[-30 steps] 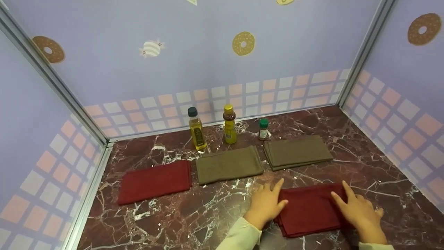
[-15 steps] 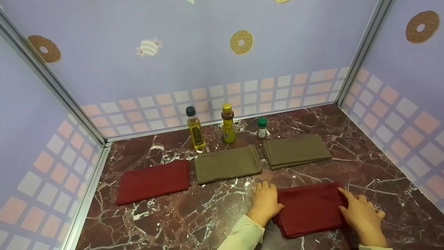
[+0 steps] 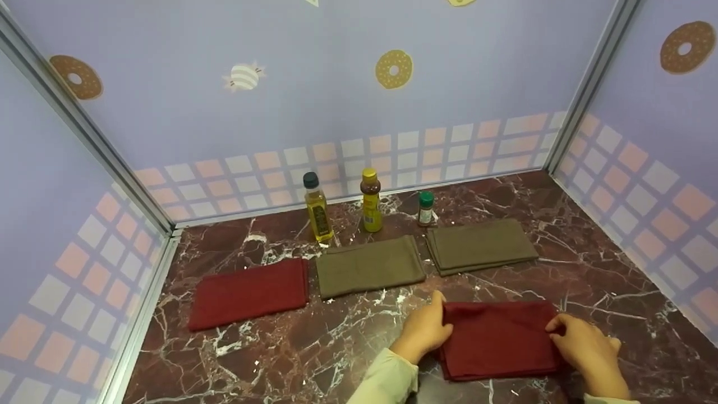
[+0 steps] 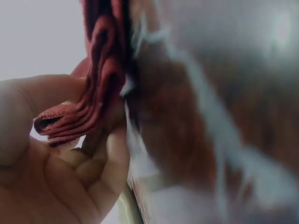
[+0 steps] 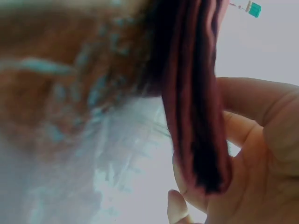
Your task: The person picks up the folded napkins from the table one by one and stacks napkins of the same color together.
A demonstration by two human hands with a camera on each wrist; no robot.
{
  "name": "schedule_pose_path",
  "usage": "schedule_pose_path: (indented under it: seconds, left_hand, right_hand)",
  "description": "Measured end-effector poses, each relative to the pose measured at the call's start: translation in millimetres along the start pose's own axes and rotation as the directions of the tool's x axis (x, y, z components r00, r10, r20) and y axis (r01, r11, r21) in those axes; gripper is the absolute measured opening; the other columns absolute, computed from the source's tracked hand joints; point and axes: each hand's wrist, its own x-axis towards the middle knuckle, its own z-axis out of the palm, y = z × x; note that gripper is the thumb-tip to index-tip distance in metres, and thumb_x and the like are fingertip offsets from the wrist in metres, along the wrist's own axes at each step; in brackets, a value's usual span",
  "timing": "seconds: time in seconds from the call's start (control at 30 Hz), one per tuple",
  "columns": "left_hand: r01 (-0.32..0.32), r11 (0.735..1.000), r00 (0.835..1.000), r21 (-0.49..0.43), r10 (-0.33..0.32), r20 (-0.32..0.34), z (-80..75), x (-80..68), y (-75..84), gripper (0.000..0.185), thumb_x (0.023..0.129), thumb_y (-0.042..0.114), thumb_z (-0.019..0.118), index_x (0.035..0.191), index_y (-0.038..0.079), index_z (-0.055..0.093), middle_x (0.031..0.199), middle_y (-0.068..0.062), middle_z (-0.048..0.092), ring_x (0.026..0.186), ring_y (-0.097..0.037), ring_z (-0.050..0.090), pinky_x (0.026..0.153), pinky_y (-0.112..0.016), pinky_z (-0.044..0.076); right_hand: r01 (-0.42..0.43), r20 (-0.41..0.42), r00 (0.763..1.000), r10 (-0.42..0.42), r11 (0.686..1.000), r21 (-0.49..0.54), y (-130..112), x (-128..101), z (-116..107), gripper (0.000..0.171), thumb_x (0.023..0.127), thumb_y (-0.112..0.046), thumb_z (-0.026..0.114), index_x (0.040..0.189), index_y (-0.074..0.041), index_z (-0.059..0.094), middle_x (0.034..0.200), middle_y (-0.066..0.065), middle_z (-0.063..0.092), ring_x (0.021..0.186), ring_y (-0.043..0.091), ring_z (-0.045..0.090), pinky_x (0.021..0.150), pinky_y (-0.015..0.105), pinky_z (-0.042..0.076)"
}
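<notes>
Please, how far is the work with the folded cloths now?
Done: one red cloth and two olive cloths lie folded in a row. In hand: left hand and right hand pinch the second red cloth. Left: placing it.

My left grip (image 3: 424, 331) hides the left edge of the folded red cloth (image 3: 499, 339), and my fingers there sit under the fabric, out of the head view. My right grip (image 3: 583, 350) covers the cloth's right edge the same way, and its wrist runs off the bottom of that view. In the left wrist view the tabletop (image 4: 224, 121) is a brown and white blur, and my palm is cut by the lower left corner. In the right wrist view the tabletop (image 5: 65, 93) smears too. The labels on the three bottles (image 3: 370, 201) near the tabletop's far edge are too small to read.
</notes>
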Motion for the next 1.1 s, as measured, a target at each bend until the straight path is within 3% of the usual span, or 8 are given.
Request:
schedule_pose_path:
  seconds: [0.17, 0.33, 0.47, 0.57, 0.73, 0.83, 0.97, 1.1]
  left_hand:
    - [0.007, 0.984, 0.999, -0.178, -0.016, -0.051, -14.2, -2.1, -20.0, 0.058, 0.086, 0.010, 0.073, 0.132, 0.014, 0.038, 0.086, -0.016, 0.068, 0.077, -0.028, 0.067, 0.068, -0.040, 0.053]
    - [0.008, 0.933, 0.989, -0.360, -0.061, -0.138, -30.5, -8.0, -44.4, 0.046, 0.090, 0.002, 0.066, 0.122, 0.013, 0.035, 0.084, -0.019, 0.064, 0.074, -0.029, 0.063, 0.064, -0.042, 0.052]
    - [-0.020, 0.923, 0.956, -0.384, -0.095, -0.276, -47.4, -13.0, -67.0, 0.031, 0.090, 0.000, 0.064, 0.109, 0.013, 0.043, 0.086, -0.014, 0.062, 0.076, -0.026, 0.060, 0.067, -0.042, 0.051]
    - [-0.026, 0.918, 0.927, -0.396, -0.127, -0.354, -61.0, -20.1, -83.9, 0.019, 0.090, 0.003, 0.067, 0.100, 0.012, 0.054, 0.093, -0.009, 0.060, 0.089, -0.026, 0.059, 0.080, -0.044, 0.050]
    - [0.043, 0.851, 0.897, -0.524, -0.264, -0.355, -87.4, -37.2, -108.1, 0.036, 0.081, 0.011, 0.079, 0.113, 0.007, 0.064, 0.116, -0.016, 0.058, 0.115, -0.036, 0.054, 0.103, -0.053, 0.039]
    - [0.082, 0.815, 0.899, -0.573, -0.309, -0.310, -103.9, -48.5, -122.5, 0.058, 0.077, 0.005, 0.079, 0.131, 0.004, 0.058, 0.134, -0.024, 0.049, 0.127, -0.043, 0.046, 0.109, -0.057, 0.033]
    - [0.084, 0.826, 0.914, -0.557, -0.287, -0.288, -120.4, -64.9, -144.4, 0.077, 0.073, -0.010, 0.067, 0.146, 0.000, 0.044, 0.145, -0.030, 0.034, 0.133, -0.050, 0.037, 0.110, -0.060, 0.031]
    - [0.062, 0.845, 0.891, -0.531, -0.286, -0.352, -131.1, -79.8, -165.0, 0.068, 0.073, -0.018, 0.058, 0.139, 0.000, 0.054, 0.142, -0.028, 0.043, 0.132, -0.047, 0.040, 0.110, -0.058, 0.031]
  right_hand:
    - [0.061, -0.009, 0.998, -0.061, 0.997, 0.037, -18.7, 6.8, 4.3, 0.005, 0.090, -0.018, 0.067, 0.094, -0.017, 0.070, 0.110, 0.020, 0.069, 0.095, 0.045, 0.063, 0.075, 0.060, 0.029]
    - [0.159, -0.049, 0.986, -0.157, 0.987, 0.021, -48.1, 16.3, 13.2, 0.004, 0.089, -0.018, 0.069, 0.093, -0.018, 0.070, 0.106, 0.016, 0.071, 0.094, 0.043, 0.065, 0.075, 0.059, 0.037]
    - [0.253, -0.094, 0.964, -0.249, 0.967, 0.030, -77.8, 26.6, 20.9, 0.005, 0.087, -0.017, 0.071, 0.092, -0.017, 0.070, 0.103, 0.014, 0.071, 0.090, 0.038, 0.066, 0.074, 0.059, 0.047]
    - [0.297, -0.129, 0.949, -0.288, 0.953, 0.058, -101.1, 31.4, 27.7, 0.006, 0.087, -0.016, 0.072, 0.093, -0.016, 0.070, 0.105, 0.014, 0.071, 0.091, 0.037, 0.066, 0.076, 0.057, 0.048]
    - [0.363, -0.233, 0.915, -0.331, 0.925, 0.113, -140.5, 37.4, 41.6, 0.007, 0.087, -0.015, 0.074, 0.093, -0.014, 0.072, 0.105, 0.012, 0.070, 0.097, 0.036, 0.066, 0.085, 0.055, 0.048]
    - [0.399, -0.293, 0.891, -0.348, 0.906, 0.138, -165.8, 42.6, 50.8, 0.008, 0.086, -0.016, 0.075, 0.094, -0.014, 0.073, 0.103, 0.009, 0.069, 0.098, 0.034, 0.066, 0.087, 0.052, 0.048]
    - [0.448, -0.325, 0.866, -0.381, 0.879, 0.164, -198.3, 49.1, 63.4, 0.012, 0.086, -0.017, 0.075, 0.098, -0.013, 0.074, 0.103, 0.008, 0.069, 0.100, 0.033, 0.066, 0.088, 0.051, 0.049]
    - [0.491, -0.319, 0.849, -0.421, 0.852, 0.183, -225.7, 51.8, 74.8, 0.016, 0.086, -0.015, 0.074, 0.102, -0.012, 0.074, 0.107, 0.009, 0.069, 0.103, 0.033, 0.065, 0.092, 0.050, 0.049]
